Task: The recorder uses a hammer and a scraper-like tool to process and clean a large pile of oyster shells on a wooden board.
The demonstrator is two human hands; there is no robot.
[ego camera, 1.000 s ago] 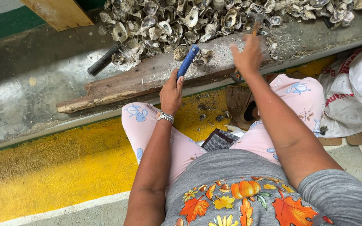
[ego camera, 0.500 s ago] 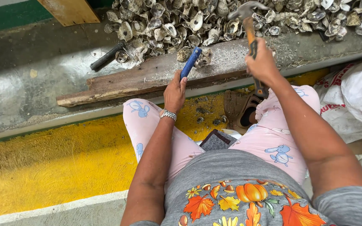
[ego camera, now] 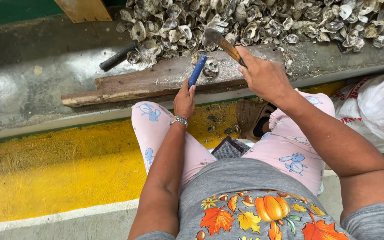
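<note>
We are sitting at a low concrete bench (ego camera: 45, 84) with a weathered wooden plank (ego camera: 147, 82) lying along its front edge. Our left hand (ego camera: 184, 98) is closing around a blue-handled tool (ego camera: 197, 71), holding it upright so that its tip is pressing against a single oyster shell (ego camera: 210, 67) resting on the plank. Our right hand (ego camera: 263, 75) is gripping the wooden handle of a hammer (ego camera: 221, 41), whose metal head is hanging just above and behind that shell, tilted toward it.

Behind the plank a large pile of oyster shells (ego camera: 263, 22) is spreading across the bench. A dark-handled tool (ego camera: 117, 58) is lying at the pile's left edge, apart from both hands. A white sack (ego camera: 374, 111) is sitting to our right, and a yellow painted floor strip (ego camera: 58, 164) is running below the bench.

We are judging the shell as hard, rough and irregular, likely to skid or rock on the plank, and brittle at the rim, so it may chip and throw sharp flakes. The blue tool seems best held low on its grip, fingers clear of the struck end. The hammer looks head-heavy; a hold well down the handle, as now, seems to suit short, controlled taps.
</note>
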